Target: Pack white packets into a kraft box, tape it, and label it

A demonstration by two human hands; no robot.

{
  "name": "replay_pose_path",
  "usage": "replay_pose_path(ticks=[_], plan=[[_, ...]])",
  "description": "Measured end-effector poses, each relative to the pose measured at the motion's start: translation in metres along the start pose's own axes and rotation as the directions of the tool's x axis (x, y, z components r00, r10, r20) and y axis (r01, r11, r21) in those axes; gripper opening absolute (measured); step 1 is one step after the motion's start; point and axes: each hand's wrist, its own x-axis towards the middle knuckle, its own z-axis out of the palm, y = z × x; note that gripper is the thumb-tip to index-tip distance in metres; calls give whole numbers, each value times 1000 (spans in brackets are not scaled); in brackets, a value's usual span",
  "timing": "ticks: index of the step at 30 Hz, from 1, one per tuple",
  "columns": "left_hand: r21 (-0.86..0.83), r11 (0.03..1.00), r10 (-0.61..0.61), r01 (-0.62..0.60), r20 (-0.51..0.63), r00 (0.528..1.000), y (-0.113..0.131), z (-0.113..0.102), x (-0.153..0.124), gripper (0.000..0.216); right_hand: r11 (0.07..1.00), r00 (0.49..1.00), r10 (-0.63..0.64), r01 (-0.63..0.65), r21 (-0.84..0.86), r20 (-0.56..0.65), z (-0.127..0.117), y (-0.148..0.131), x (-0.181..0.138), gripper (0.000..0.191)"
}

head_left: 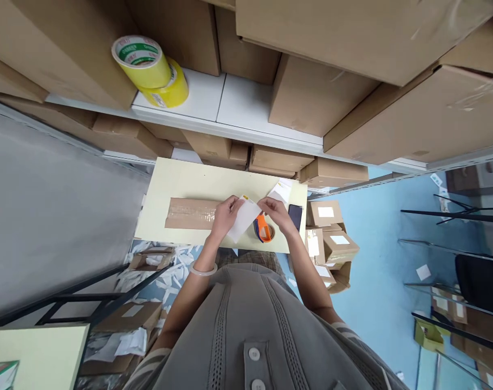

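Note:
A white label sheet (245, 218) with a small yellow mark at its top hangs tilted between my hands over the pale table (181, 179). My left hand (227, 214) pinches its upper left edge. My right hand (276, 210) is closed at the sheet's right corner. To the left of my left hand lies a long flat cardboard box (192, 213) with clear tape along its top. Just under my right hand sits an orange and blue tape dispenser (263, 228). More white labels (281, 190) lie behind my right hand, and a dark phone (295, 215) is beside it.
Above the table, a shelf (246, 129) holds large cartons (311, 97) and two stacked yellow tape rolls (149, 67). Several labelled boxes (331, 241) are piled right of the table. Paper scraps (177, 273) litter the floor at left, near a black metal frame (104, 303).

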Motion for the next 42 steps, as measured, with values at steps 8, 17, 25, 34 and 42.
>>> replay_pose_path(ticks=[8, 17, 25, 34, 42], plan=[[403, 858, 436, -319, -240, 868, 22, -58, -37, 21, 983, 999, -4, 13, 181, -47, 73, -31, -32, 34], [198, 903, 428, -382, -330, 841, 23, -111, -91, 18, 864, 999, 47, -45, 502, 10, 179, -74, -72, 31], [154, 919, 392, -363, -454, 800, 1, -170, -118, 17, 860, 991, 74, -120, 497, 111, 242, -81, -87, 30], [133, 959, 283, -250, -480, 830, -17, -219, -135, 22, 948, 997, -45, 21, 318, 68, 292, -86, -98, 26], [-227, 969, -66, -97, -616, 785, -39, -245, -134, 29, 969, 990, -54, 20, 247, 129, 302, -86, -95, 27]])
